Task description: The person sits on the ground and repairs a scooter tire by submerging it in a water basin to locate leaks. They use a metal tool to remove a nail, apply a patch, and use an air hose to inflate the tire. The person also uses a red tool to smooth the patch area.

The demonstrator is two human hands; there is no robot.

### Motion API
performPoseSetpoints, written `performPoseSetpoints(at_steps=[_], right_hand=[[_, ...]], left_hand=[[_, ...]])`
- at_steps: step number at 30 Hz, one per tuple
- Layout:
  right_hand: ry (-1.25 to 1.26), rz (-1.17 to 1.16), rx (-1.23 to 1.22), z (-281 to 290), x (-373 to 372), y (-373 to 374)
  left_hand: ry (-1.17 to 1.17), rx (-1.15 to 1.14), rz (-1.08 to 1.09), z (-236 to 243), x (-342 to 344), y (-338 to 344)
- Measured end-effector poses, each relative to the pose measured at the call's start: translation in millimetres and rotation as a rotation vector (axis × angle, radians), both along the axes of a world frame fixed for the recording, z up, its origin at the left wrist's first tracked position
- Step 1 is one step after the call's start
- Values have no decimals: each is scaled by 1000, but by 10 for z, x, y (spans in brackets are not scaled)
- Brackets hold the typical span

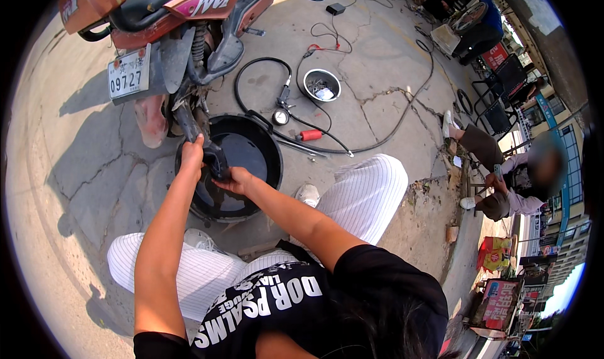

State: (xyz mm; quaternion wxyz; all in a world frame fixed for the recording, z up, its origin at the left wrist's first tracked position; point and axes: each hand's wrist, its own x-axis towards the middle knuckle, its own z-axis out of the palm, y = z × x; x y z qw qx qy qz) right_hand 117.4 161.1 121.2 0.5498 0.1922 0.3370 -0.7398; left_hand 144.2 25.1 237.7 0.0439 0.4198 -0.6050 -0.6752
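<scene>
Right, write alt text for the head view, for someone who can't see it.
A person's left hand and right hand grip a dark rubbery tube over a round black basin of liquid, beside an orange scooter. Nearby on cracked pavement lie a black hose, round gauge and metal bowl.

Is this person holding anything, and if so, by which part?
Yes, a black rubber tube: the left grip is on its hanging section, the right grip near its lowest visible part, over the black basin.
</scene>
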Motion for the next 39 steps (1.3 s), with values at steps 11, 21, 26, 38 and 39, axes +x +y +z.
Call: performPoseSetpoints(at_steps=[11, 21, 26, 38, 39], right_hand=[[37, 24, 24, -101, -27, 5], [49, 20, 28, -36, -8, 13], [55, 2, 27, -1, 19, 3], [114, 54, 86, -104, -9, 47], [120, 64, 106, -41, -6, 6]], left_hand=[[167, 103, -68, 57, 45, 36], [137, 58, -117, 62, 67, 17], [123, 59, -132, -2, 70, -31], [64, -13, -89, -241, 9, -90], [67, -38, -87, -363, 10, -214]])
